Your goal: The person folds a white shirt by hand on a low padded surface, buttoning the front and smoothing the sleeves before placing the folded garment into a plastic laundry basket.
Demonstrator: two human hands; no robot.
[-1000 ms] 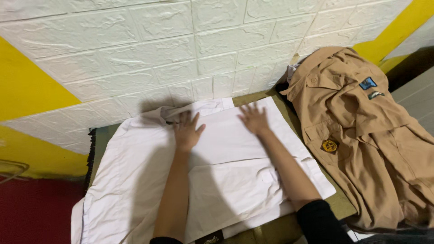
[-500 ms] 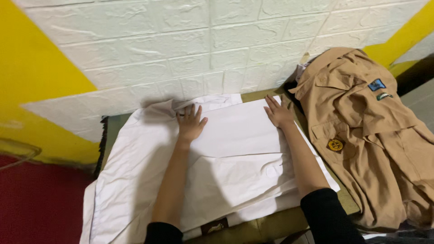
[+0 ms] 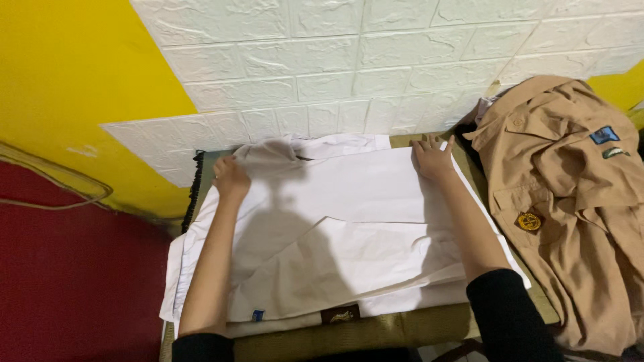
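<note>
An olive tabletop (image 3: 402, 332) against a white-brick wall (image 3: 349, 67) carries a white shirt (image 3: 349, 228), both hands (image 3: 231, 177) (image 3: 433, 157) pressing its far edge, fingers spread flat.

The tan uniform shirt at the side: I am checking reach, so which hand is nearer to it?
Right. The right hand lies flat on the white shirt close beside the tan uniform shirt; the left hand is at the white shirt's far side.
</note>
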